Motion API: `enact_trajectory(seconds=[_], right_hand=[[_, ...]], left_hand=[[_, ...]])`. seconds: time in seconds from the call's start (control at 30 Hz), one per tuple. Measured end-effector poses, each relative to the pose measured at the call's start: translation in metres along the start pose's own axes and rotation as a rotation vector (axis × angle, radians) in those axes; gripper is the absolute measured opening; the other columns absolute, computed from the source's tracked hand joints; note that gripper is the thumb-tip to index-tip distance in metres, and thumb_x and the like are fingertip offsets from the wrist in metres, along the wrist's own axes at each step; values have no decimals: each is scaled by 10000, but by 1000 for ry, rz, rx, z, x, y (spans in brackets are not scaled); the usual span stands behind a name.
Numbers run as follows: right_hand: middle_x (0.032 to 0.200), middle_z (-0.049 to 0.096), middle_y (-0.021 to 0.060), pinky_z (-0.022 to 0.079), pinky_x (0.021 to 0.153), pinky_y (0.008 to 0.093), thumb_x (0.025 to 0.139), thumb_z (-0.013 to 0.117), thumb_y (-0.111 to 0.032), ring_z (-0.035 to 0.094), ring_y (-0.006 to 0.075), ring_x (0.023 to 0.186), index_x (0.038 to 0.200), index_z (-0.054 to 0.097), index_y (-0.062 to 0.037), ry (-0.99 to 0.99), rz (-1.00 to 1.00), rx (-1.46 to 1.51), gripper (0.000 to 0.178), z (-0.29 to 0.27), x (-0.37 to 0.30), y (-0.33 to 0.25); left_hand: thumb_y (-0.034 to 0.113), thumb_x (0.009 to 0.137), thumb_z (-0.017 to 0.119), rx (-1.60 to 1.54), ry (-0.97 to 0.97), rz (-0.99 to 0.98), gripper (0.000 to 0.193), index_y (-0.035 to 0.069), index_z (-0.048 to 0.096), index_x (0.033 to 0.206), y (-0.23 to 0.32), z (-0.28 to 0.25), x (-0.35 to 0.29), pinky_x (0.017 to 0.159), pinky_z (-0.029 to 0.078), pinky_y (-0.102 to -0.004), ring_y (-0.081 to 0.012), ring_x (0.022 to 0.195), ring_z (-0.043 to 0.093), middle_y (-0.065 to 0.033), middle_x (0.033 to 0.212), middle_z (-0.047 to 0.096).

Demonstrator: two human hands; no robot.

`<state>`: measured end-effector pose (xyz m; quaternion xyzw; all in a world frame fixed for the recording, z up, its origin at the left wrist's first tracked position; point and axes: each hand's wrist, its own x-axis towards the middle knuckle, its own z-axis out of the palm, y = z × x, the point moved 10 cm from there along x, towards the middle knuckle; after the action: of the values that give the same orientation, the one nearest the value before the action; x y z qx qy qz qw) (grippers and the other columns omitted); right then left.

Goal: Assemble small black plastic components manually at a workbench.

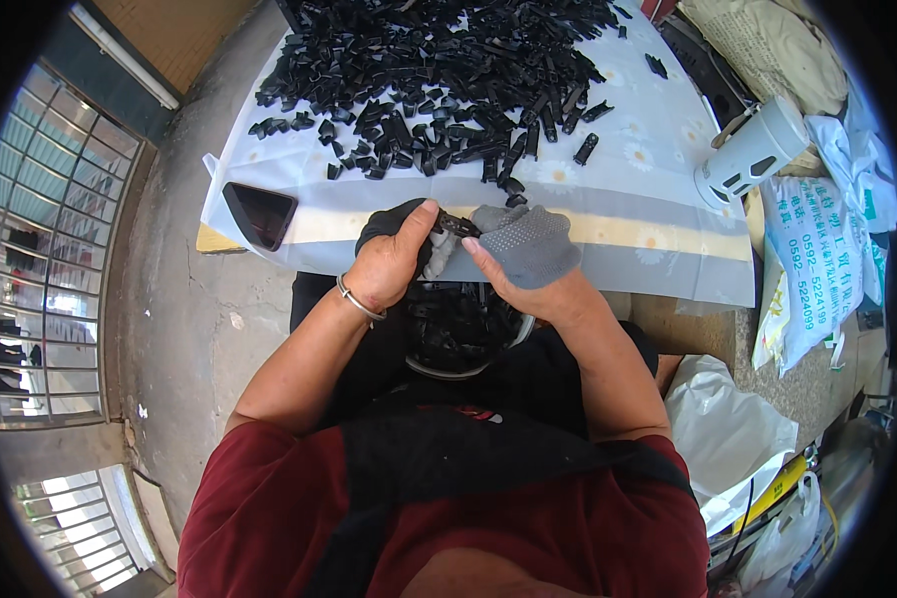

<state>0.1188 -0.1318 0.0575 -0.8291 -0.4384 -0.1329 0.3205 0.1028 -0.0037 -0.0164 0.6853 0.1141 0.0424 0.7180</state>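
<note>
You hold one black part (455,225) at the table's (658,214) near edge, left hand (387,261) and right hand (528,247) both closed on it; a slack pinch could let it slip, perhaps into the tub (524,327) below that edge; the phone (261,214) lies by the table's near left corner, so a knock there could send it off; your fingers cover much of the part, and I can't tell whether it is one piece or two; the hands hide the tub's far rim; the pile (448,70) is cut off toward the table's far end.
</note>
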Motion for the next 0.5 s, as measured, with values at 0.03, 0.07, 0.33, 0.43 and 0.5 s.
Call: enact_trajectory(seconds=[0.03, 0.07, 0.33, 0.43, 0.5], right_hand=[[784, 620, 129, 456, 634, 371, 806, 597, -281, 575, 297, 709, 884, 622, -15, -7, 8, -24, 278, 1, 0, 1], [784, 620, 129, 456, 634, 371, 806, 597, -281, 575, 297, 709, 884, 622, -15, -8, 9, -24, 278, 1, 1, 1], [789, 619, 122, 453, 645, 376, 812, 578, -268, 571, 297, 719, 879, 618, -24, -55, -21, -133, 256, 11, 3, -4], [791, 618, 121, 452, 649, 377, 817, 568, -276, 569, 297, 723, 894, 617, -29, -50, -32, -107, 264, 15, 0, -3], [792, 619, 120, 453, 653, 377, 817, 570, -275, 570, 296, 727, 899, 618, -29, -74, -13, -102, 264, 14, 3, -5]], left_hand=[[341, 899, 466, -43, 3, -19, 365, 6, 607, 865, -2, -2, 1, 599, 407, -238, -89, 658, 483, -5, 737, 579], [324, 900, 471, -86, 6, -39, 347, 8, 606, 850, -4, -3, 1, 579, 398, -232, -79, 643, 470, 7, 728, 573], [332, 903, 446, 107, -19, -10, 365, 5, 599, 853, -2, -8, 2, 583, 406, -253, -101, 629, 480, -22, 703, 578], [335, 903, 441, 195, -24, 9, 370, 2, 599, 873, 4, -8, 0, 617, 422, -274, -127, 649, 502, -52, 720, 594], [335, 902, 441, 210, -26, 11, 371, 0, 600, 886, 6, -8, 0, 637, 430, -284, -142, 665, 516, -66, 738, 605]])
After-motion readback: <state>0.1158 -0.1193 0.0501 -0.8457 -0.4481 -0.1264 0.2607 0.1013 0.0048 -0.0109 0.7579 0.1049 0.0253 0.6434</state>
